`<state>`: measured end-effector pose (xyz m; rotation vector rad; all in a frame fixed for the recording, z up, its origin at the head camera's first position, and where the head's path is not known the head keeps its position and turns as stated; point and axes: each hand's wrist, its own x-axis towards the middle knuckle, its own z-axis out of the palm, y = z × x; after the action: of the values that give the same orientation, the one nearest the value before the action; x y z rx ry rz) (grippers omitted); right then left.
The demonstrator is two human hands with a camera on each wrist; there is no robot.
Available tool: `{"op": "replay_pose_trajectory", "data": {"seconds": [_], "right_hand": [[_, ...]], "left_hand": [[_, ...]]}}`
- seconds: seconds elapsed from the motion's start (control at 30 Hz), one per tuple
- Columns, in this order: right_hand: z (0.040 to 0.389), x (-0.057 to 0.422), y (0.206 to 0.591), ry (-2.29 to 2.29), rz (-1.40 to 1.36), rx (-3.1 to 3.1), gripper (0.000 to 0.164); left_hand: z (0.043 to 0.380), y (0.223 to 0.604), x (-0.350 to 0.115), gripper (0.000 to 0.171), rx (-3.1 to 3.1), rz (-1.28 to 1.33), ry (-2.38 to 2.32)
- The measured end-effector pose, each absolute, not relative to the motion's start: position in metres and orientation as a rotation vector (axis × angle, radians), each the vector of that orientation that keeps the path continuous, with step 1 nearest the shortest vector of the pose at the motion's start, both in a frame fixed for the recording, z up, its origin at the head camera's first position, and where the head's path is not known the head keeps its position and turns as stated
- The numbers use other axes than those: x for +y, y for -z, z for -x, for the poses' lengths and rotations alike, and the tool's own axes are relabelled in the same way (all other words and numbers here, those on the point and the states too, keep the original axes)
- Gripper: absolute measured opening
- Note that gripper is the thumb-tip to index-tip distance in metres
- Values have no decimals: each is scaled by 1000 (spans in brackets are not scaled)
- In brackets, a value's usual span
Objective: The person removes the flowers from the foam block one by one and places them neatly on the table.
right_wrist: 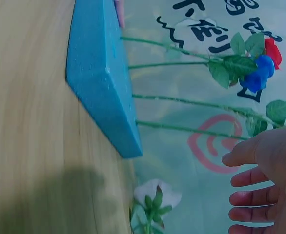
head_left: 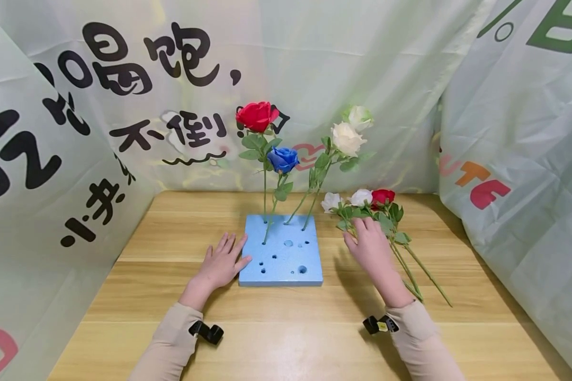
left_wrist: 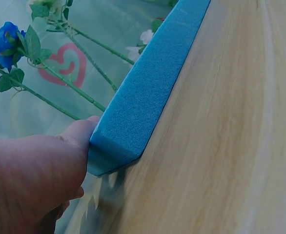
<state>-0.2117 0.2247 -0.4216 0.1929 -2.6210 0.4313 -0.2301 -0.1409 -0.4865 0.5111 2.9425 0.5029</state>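
A blue foam block (head_left: 281, 278) with several holes lies on the table. In it stand a red rose (head_left: 257, 116), a blue rose (head_left: 283, 159), a cream rose (head_left: 347, 139) and a greenish-white rose (head_left: 360, 117). My left hand (head_left: 221, 264) lies at the block's left side, fingers spread, thumb on its edge. Over the loose roses on the right, my right hand (head_left: 369, 248) reaches with extended fingers, gripping nothing; in the right wrist view its fingers (right_wrist: 253, 197) are apart. Beneath and beyond it lie two white roses (head_left: 360, 198) and a red rose (head_left: 383, 197).
Loose green stems (head_left: 429, 275) stretch toward the table's right front. The wooden table (head_left: 286, 328) is bounded by printed fabric curtains (head_left: 286, 53) at the back and both sides. A black wrist camera (head_left: 207, 332) sits on each sleeve cuff.
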Motion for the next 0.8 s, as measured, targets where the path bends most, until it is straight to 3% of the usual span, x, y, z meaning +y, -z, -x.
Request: {"op": "replay_pose_trajectory", "data": {"seconds": [0.8], "right_hand": [[234, 139, 410, -530, -432, -2558, 30]], "left_hand": [[230, 486, -141, 69, 2968, -523, -477]]}}
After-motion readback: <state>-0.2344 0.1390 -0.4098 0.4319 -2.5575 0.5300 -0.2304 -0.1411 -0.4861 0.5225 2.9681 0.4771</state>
